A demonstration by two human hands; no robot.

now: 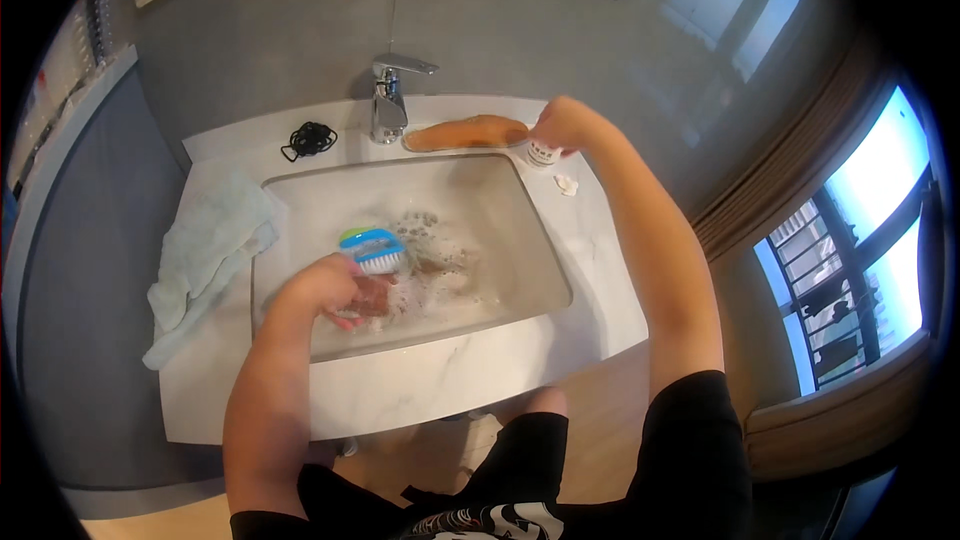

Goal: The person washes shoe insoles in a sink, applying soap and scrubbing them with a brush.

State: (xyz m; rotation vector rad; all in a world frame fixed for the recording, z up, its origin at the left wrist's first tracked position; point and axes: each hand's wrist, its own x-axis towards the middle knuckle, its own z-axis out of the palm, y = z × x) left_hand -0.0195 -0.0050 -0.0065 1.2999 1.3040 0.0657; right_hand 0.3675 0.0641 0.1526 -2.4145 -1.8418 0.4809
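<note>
My left hand point(328, 285) reaches down into the sink point(545, 250), its fingers closed around a reddish-brown flat piece point(373, 297), partly under cloudy, bubbly water. Right beside its thumb lies a scrub brush point(376, 250) with a blue handle and white bristles, a bit of green behind it. Over at the back right of the counter, my right hand point(566, 127) grips a small white printed container point(541, 153) from above. The fingers hide its top. An orange-brown insole point(465, 133) lies on the back ledge, its right end close to this hand.
A chrome faucet point(388, 105) stands behind the sink. Left of it sits a black coiled cord point(310, 140). A pale towel point(215, 245) drapes over the counter's left side. Small white scraps point(567, 185) lie near the container. The wall rises directly behind the counter.
</note>
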